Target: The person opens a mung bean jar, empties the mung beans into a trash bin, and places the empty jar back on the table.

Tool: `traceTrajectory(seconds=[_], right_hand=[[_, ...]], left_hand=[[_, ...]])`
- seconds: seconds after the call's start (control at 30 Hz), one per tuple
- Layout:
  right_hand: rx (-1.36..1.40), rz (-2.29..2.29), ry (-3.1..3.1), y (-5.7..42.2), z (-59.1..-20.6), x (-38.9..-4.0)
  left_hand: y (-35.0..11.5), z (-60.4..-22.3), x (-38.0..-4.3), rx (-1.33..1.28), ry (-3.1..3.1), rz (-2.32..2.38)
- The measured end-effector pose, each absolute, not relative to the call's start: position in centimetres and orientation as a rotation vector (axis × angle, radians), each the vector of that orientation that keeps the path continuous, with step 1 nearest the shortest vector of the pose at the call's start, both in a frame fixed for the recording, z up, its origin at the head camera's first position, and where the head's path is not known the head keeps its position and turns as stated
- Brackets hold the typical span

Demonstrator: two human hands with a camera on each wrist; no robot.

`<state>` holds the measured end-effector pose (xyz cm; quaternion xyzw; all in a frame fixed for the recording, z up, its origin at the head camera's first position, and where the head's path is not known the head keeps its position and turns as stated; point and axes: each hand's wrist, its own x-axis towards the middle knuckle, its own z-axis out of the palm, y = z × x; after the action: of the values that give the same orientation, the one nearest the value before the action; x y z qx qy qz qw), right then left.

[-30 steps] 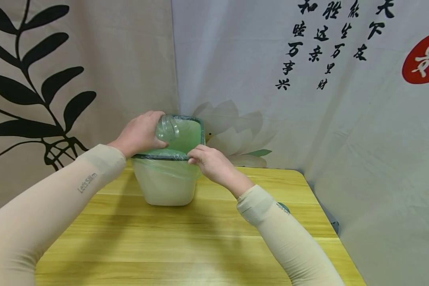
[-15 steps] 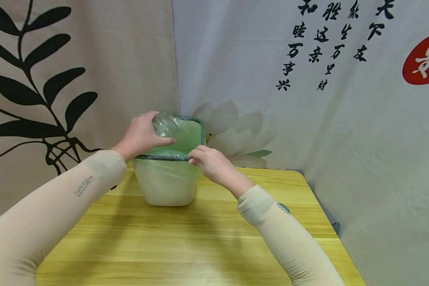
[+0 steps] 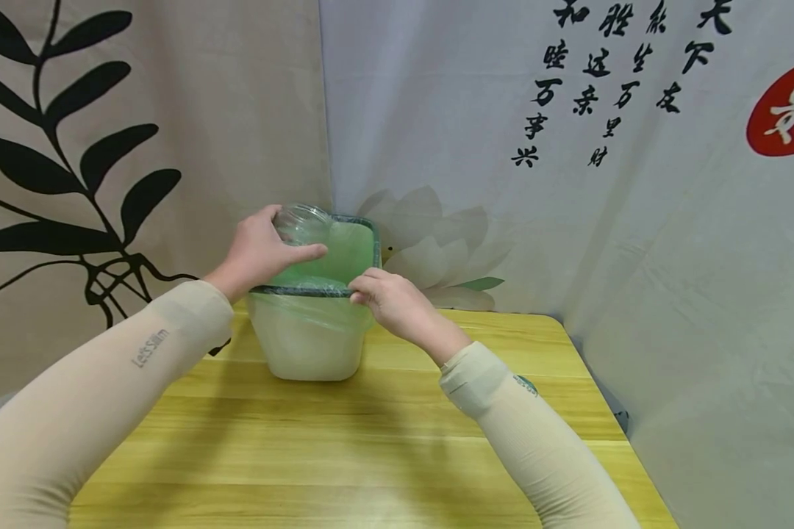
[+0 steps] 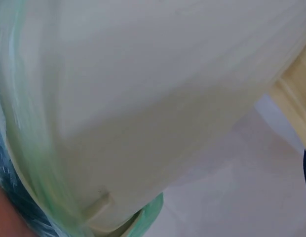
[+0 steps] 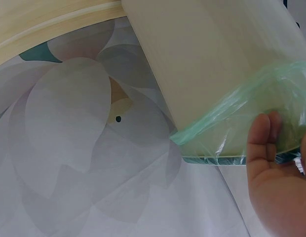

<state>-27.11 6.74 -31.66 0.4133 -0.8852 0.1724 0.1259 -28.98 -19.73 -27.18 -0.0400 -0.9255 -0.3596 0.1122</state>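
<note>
1. Lifted a little and drawn back toward the near-left corner of the bin since a second ago: clear plastic bottle (image 3: 302,224), now held a touch higher over the rim, base end facing the camera. Otherwise unchanged: bin and right hand in the same places.
2. Nearest the viewer, in front of the bin: bare yellow wooden tabletop (image 3: 370,448), crossed by two beige sleeves.
3. At the bin's near rim, right of centre: right hand (image 3: 390,303), fingers curled, pinching the green bin liner (image 3: 348,253) where it folds over the dark rim; from the right wrist view, fingertips (image 5: 259,133) pressed on the film just under the rim.
4. On the tabletop, toward its far edge: pale translucent waste bin (image 3: 307,338), upright, liner overhang draped down its outer wall.
5. Above the bin's left rim: left hand (image 3: 258,250), thumb and fingers wrapped round the bottle, held over the opening, touching nothing else that can be seen.
6. Handling, as a judgement: bottle looks empty, so light, thin-walled, easily dented, smooth enough to slip; best held round the body, as now. Liner flimsy, stretchy, prone to tearing or sliding off; best pinched at the folded rim.
7. Behind the bin: printed fabric backdrop (image 3: 437,250) with a lotus.
</note>
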Motion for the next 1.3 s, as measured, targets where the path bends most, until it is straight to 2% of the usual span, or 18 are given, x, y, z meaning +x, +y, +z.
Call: traceTrajectory(seconds=[0.7, 1.3], right_hand=[[1.163, 0.554, -2.630, 6.6, -32.0, -27.6], [1.130, 0.605, -2.619, 6.6, -32.3, -27.3]], left_hand=[[-21.0, -26.4, -27.8, -0.003, -2.703, -1.220], [-21.4, -26.4, -27.0, -0.024, -2.649, -1.233]])
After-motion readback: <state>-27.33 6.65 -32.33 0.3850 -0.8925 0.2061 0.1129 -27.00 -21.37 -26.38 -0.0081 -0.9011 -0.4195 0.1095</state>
